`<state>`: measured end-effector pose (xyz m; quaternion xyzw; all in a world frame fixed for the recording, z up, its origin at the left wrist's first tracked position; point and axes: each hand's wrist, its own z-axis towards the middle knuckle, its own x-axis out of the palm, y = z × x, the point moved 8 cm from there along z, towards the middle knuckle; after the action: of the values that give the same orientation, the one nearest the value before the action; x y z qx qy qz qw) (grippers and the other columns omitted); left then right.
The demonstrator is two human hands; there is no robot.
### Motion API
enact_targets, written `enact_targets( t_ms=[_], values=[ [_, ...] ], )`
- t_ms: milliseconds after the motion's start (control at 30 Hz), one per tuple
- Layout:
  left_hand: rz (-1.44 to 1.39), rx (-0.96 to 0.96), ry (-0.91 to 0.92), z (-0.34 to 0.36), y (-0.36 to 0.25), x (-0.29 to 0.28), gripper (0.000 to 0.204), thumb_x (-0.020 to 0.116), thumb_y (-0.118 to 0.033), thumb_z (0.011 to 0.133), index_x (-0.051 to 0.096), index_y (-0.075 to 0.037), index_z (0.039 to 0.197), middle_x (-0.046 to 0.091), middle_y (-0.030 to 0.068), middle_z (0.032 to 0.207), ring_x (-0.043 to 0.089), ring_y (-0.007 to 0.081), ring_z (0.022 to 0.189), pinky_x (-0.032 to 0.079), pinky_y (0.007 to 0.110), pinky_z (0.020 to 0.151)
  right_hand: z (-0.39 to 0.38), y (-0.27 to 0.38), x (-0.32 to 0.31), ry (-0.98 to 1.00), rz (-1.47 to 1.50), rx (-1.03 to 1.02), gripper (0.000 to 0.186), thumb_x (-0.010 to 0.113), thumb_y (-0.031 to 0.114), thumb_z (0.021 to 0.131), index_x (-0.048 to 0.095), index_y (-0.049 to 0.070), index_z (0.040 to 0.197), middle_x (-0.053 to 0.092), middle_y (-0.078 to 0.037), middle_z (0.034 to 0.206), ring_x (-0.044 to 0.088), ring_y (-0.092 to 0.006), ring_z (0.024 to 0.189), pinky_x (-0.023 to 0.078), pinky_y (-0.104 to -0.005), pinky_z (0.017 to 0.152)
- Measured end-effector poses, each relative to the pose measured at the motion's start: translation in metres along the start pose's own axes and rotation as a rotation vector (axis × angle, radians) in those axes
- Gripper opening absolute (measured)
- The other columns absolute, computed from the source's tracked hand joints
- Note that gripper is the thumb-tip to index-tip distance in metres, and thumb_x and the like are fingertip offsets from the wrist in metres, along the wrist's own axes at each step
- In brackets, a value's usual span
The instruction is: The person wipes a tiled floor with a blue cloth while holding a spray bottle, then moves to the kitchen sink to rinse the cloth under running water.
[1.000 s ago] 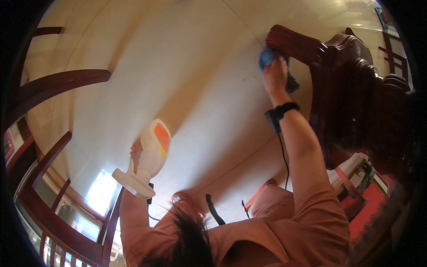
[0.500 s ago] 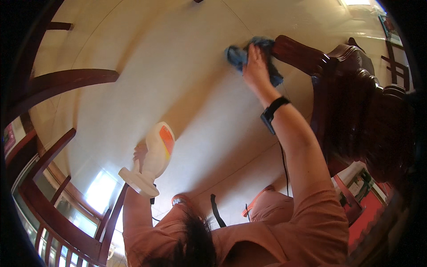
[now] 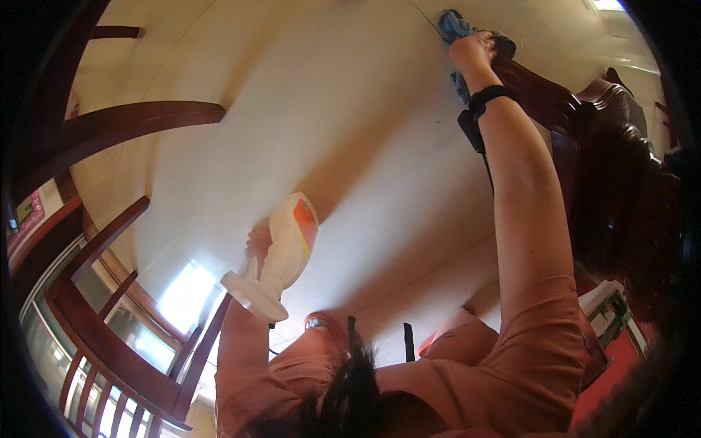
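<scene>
A blue cloth is pressed flat under the right hand at the far edge of a pale table. A white spray bottle is gripped in the left hand, near its head. Wiping appears underway; steady pressure seems needed next.

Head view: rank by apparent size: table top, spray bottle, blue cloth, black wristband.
1. table top
2. spray bottle, though it sits nearer the camera
3. blue cloth, partly hidden under the right hand
4. black wristband
</scene>
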<state>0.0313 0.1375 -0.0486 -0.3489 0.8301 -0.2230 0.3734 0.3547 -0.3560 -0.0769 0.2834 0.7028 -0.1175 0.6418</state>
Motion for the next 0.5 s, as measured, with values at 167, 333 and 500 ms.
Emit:
enact_targets(
  t_ms=[167, 333, 500],
  values=[
    [-0.014, 0.009, -0.004, 0.004, 0.007, 0.005, 0.045, 0.067, -0.027, 0.078, 0.053, -0.003, 0.112, 0.056, 0.0062, 0.104, 0.051, 0.0200, 0.098, 0.044, 0.034, 0.086, -0.029, -0.004, 0.015, 0.113, 0.047, -0.069, 0.072, 0.048, 0.023, 0.087, 0.010, -0.017, 0.133, 0.019, -0.035, 0.137, 0.021, -0.0449, 0.129, 0.015, -0.0445, 0.109],
    [0.008, 0.004, 0.000, 0.006, 0.012, 0.001, 0.045, 0.067, -0.027, 0.078, 0.052, -0.003, 0.112, 0.056, 0.0063, 0.104, 0.051, 0.0200, 0.098, 0.044, 0.034, 0.086, -0.115, -0.020, 0.010, 0.099, 0.186, -0.117, 0.067, 0.048, 0.017, 0.087, 0.014, -0.015, 0.134, 0.015, -0.032, 0.142, 0.016, -0.0431, 0.133, 0.011, -0.0454, 0.111],
    [0.004, 0.007, 0.016, 0.008, 0.013, 0.001, 0.046, 0.067, -0.028, 0.078, 0.052, -0.003, 0.113, 0.056, 0.0063, 0.105, 0.051, 0.0199, 0.098, 0.044, 0.034, 0.086, -0.156, -0.023, 0.003, 0.117, 0.026, -0.132, 0.066, 0.051, 0.014, 0.084, 0.018, -0.012, 0.135, 0.021, -0.032, 0.141, 0.017, -0.0421, 0.133, 0.012, -0.0446, 0.111]
  ],
)
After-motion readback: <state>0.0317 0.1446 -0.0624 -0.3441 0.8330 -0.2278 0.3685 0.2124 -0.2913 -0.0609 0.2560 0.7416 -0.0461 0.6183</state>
